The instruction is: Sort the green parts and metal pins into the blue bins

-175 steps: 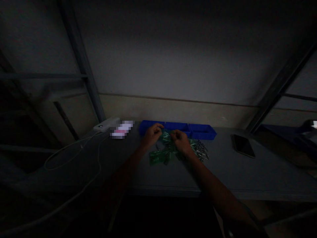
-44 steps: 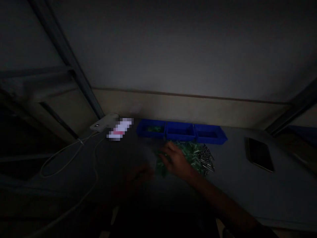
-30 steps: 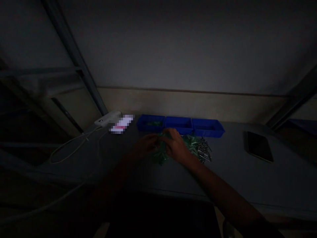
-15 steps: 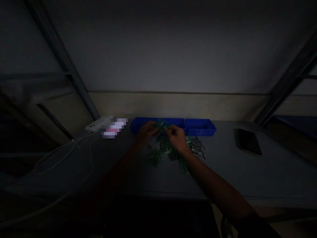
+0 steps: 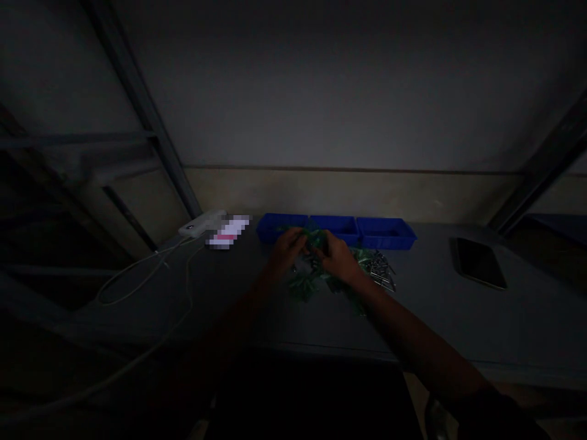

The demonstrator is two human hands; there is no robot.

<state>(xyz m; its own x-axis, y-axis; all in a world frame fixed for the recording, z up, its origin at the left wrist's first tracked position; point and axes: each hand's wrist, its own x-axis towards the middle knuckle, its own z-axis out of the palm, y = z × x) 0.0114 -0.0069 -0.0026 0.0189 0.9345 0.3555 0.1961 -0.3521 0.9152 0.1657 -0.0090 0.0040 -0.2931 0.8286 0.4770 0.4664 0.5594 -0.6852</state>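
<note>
The scene is very dark. My left hand and my right hand meet above a pile of small green pieces on the grey table. Both hands are closed, pinching a green piece between them. A heap of small metal pins lies just right of my right hand. Three blue bins stand in a row right behind the hands.
A dark phone lies flat at the right. A white power bank with a white cable sits at the back left, beside a blurred white and pink item. Slanted metal frame bars rise at both sides.
The hands dropped to the pile, gathered green pieces, then lifted together toward the bins. Between half a second ago and now they stay joined on a green piece; the view shifted slightly.
</note>
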